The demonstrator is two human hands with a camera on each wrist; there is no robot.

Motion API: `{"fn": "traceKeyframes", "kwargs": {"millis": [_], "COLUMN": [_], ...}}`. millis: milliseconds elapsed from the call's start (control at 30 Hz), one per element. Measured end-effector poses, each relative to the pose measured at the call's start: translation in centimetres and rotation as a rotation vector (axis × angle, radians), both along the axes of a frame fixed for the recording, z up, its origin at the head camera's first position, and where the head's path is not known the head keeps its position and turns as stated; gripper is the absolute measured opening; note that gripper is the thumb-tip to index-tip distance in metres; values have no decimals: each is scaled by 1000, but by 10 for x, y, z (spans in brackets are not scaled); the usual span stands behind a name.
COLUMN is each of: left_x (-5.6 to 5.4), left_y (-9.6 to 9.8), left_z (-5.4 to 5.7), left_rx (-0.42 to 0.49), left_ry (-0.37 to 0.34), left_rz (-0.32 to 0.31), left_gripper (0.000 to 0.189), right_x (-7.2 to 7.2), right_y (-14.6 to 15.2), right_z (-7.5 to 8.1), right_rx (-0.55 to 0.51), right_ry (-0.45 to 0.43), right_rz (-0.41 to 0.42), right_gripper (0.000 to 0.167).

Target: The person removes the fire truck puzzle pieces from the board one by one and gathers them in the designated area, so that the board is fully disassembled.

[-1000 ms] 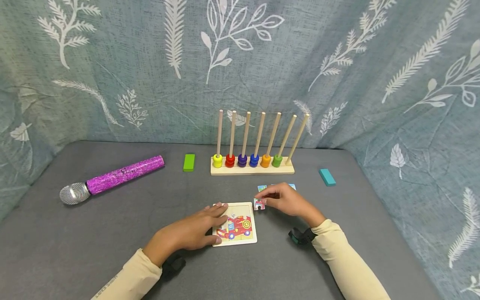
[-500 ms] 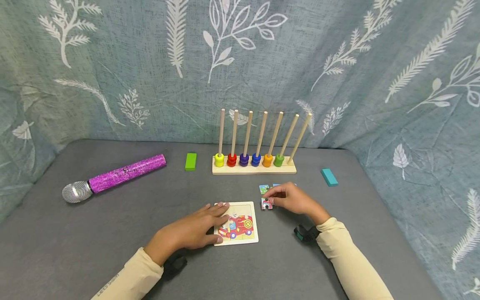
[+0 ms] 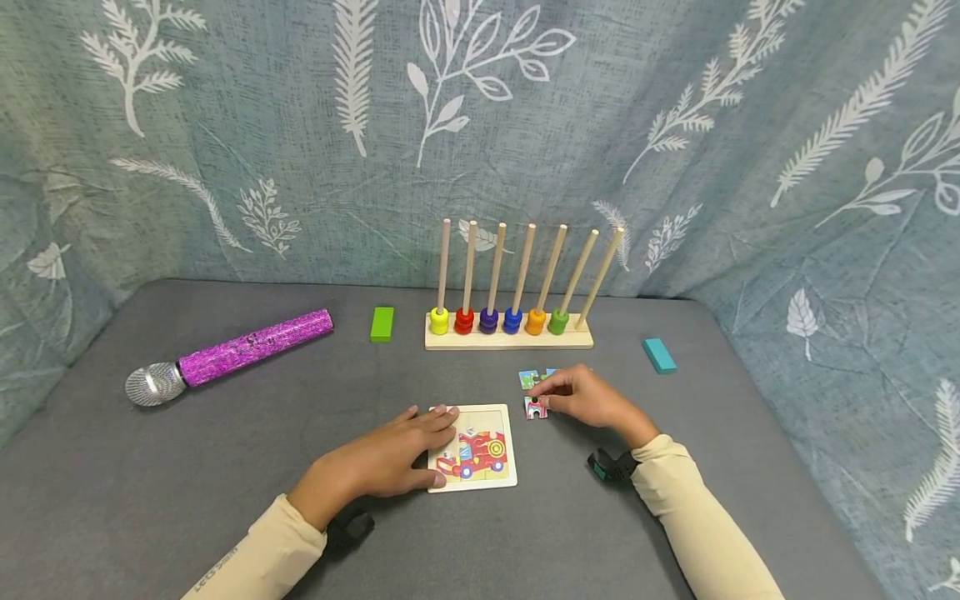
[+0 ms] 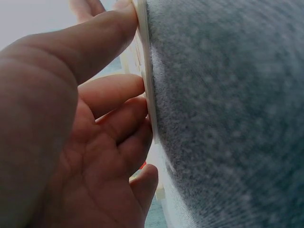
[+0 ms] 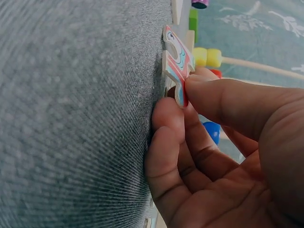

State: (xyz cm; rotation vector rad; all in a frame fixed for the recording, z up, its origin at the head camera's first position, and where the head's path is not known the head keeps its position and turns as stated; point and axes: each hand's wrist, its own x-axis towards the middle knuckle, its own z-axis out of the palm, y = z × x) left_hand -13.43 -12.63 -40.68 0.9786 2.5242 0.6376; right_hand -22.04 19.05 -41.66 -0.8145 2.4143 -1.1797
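Note:
My left hand [image 3: 397, 457] rests on the left edge of a wooden jigsaw tray [image 3: 513, 454], fingers spread and thumb at its lower left corner. In the left wrist view its thumb [image 4: 95, 40] and fingertips touch the tray's thin edge. Pieces inside the tray form part of a red vehicle [image 3: 480, 452]. Right of the tray, my right hand [image 3: 588, 398] pinches a small red, white and blue puzzle piece [image 3: 531, 410] between thumb and fingers. That piece stands tilted close over the table in the right wrist view. More puzzle pieces [image 3: 528, 381] lie just behind, partly hidden by this hand.
A wooden peg stand [image 3: 510, 342] with coloured beads is at the back. A glittery purple microphone [image 3: 255, 346] lies to the left, a green block [image 3: 382, 324] behind the tray, and a teal block [image 3: 659, 356] at the right. Patterned cloth [image 3: 360, 200] hangs behind the table.
My right hand has drawn a little to the right with the puzzle piece, away from the tray, then stayed nearly still. The left hand keeps its place on the tray.

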Motion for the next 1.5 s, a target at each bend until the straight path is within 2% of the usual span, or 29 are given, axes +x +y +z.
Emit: {"fn": "traceKeyframes", "kwargs": {"millis": [233,533,767,1000,1233,1500], "left_x": [-2,-2,-1,-2,-1,-2], "left_y": [0,-2,-2,-1,-1,0], "left_z": [1,1,2,0,0,-1], "left_rx": [-9,-11,-10,-35,-25,-30], "left_ry": [6,21,29,12,14,13], "left_rz": [-8,-1,-2,10,2,3], "left_gripper": [61,60,60,59,59,59], "right_x": [-1,-4,5,16,18,25], "right_y": [1,6,-5,-23,-31,-44], "right_z": [-2,0,11,19,17,6], "right_rx": [-14,-10,22,-4,0,-7], "right_ry": [60,88,42,-63,-33,-1], "right_rz": [6,-19,-33,22,24,117], "right_gripper": [17,17,17,19,19,18]}}
